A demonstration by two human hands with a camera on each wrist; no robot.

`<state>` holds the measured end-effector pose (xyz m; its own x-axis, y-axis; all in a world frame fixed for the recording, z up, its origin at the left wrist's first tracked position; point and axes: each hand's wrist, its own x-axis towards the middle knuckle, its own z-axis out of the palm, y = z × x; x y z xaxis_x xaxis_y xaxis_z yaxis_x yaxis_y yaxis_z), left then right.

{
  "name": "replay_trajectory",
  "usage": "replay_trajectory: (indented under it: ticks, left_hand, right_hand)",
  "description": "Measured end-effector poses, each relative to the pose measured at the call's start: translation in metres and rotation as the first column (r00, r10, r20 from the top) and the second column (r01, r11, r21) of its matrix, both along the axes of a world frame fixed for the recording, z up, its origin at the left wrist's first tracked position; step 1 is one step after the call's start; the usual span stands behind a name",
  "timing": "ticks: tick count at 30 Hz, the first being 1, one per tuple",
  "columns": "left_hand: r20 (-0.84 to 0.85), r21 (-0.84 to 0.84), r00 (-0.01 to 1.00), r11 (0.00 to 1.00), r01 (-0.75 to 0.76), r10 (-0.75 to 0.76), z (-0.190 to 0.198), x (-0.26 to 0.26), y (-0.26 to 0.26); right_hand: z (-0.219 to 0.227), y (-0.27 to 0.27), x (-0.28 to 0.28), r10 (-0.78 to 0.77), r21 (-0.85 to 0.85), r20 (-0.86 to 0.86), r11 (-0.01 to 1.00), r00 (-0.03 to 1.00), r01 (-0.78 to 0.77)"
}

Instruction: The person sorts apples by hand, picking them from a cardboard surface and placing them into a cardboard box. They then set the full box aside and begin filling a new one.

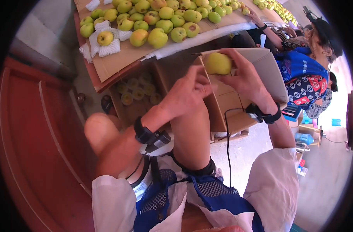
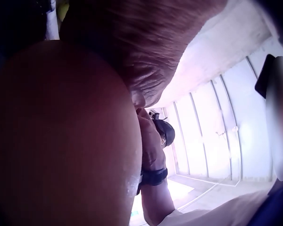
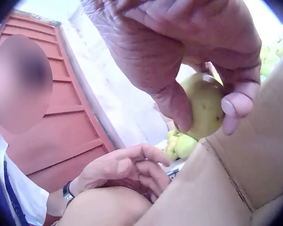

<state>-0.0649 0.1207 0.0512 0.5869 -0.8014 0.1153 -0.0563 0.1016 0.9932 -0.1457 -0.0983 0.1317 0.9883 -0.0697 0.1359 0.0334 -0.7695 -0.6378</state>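
My right hand (image 1: pixel 248 79) holds a yellow-green apple (image 1: pixel 219 63) over the near-left edge of an upright cardboard box (image 1: pixel 261 58). In the right wrist view the thumb and fingers pinch the apple (image 3: pixel 205 106) from both sides, and a few dark specks show on its skin. My left hand (image 1: pixel 188 91), fingers loosely bent and holding nothing, is above the knee just left of the box. The right wrist view shows this left hand (image 3: pixel 122 169) near the box's outer wall. The left wrist view is mostly filled by skin, and no apple in a hand shows there.
Many apples (image 1: pixel 164 26) lie on a cardboard-covered table (image 1: pixel 118 62) ahead, one in a white foam net (image 1: pixel 105 38). Below it a second box (image 1: pixel 120 110) holds several wrapped fruits. Other people (image 1: pixel 306 73) are at the right. A black cable (image 1: pixel 228 150) hangs from my right wrist.
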Motion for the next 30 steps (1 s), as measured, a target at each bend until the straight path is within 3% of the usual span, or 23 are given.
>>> replay_trajectory:
  ticks: [4,6,8,11,13,14,15,16,18,21,24,27,30]
  left_hand:
    - [-0.217,-0.067,0.976,0.998,0.008,-0.023,0.007,0.016,0.005]
    - [-0.213,-0.055,0.976,0.998,0.031,-0.042,0.007,0.019,0.007]
    - [-0.259,-0.065,0.966,0.998,-0.019,0.001,0.014,0.016,0.011]
    - [-0.377,-0.067,0.926,0.998,-0.021,-0.006,0.014,0.024,0.016]
    - [-0.376,-0.064,0.926,0.997,-0.05,0.022,0.015,0.029,0.021]
    - [-0.374,-0.063,0.927,0.996,-0.065,0.036,0.017,0.03,0.023]
    - [-0.378,-0.078,0.925,0.995,-0.067,0.033,0.017,0.032,0.025]
    - [-0.377,-0.097,0.926,0.993,-0.062,0.021,0.018,0.033,0.027]
    - [-0.376,-0.13,0.927,0.99,-0.051,-0.002,0.017,0.036,0.029]
    - [-0.364,-0.127,0.931,0.991,-0.031,-0.018,0.011,0.041,0.031]
    - [-0.353,-0.123,0.935,0.992,-0.019,-0.026,0.004,0.047,0.032]
    - [-0.359,-0.135,0.933,0.99,-0.036,-0.015,0.006,0.047,0.033]
    - [-0.345,-0.132,0.938,0.991,-0.033,-0.014,0.008,0.055,0.035]
  right_hand:
    - [-0.004,0.04,0.003,0.19,-0.248,0.1,0.955,0.977,-0.161]
    - [0.003,0.052,-0.007,0.13,-0.172,0.017,0.977,0.991,-0.125]
    - [0.007,0.05,-0.023,0.105,-0.087,0.057,0.991,0.993,-0.1]
    - [0.023,0.016,-0.065,-0.082,-0.205,0.055,0.975,0.995,0.091]
    - [-0.003,-0.033,-0.11,-0.325,-0.08,0.186,0.935,0.927,0.344]
    - [0.012,-0.03,-0.13,-0.562,-0.118,0.115,0.811,0.819,0.573]
    - [0.007,-0.05,-0.154,-0.681,-0.082,0.076,0.723,0.728,0.686]
    - [-0.005,-0.077,-0.184,-0.749,-0.216,0.104,0.626,0.655,0.75]
    - [-0.013,-0.087,-0.219,-0.863,-0.142,-0.151,0.501,0.482,0.854]
    - [-0.006,-0.056,-0.233,-0.71,0.218,-0.566,0.361,0.419,0.907]
    - [-0.024,-0.051,-0.226,-0.567,0.314,-0.667,0.374,0.483,0.873]
    - [-0.053,-0.071,-0.226,-0.489,0.586,-0.628,0.215,0.606,0.781]
    - [-0.057,-0.071,-0.226,-0.467,0.647,-0.568,0.256,0.678,0.718]
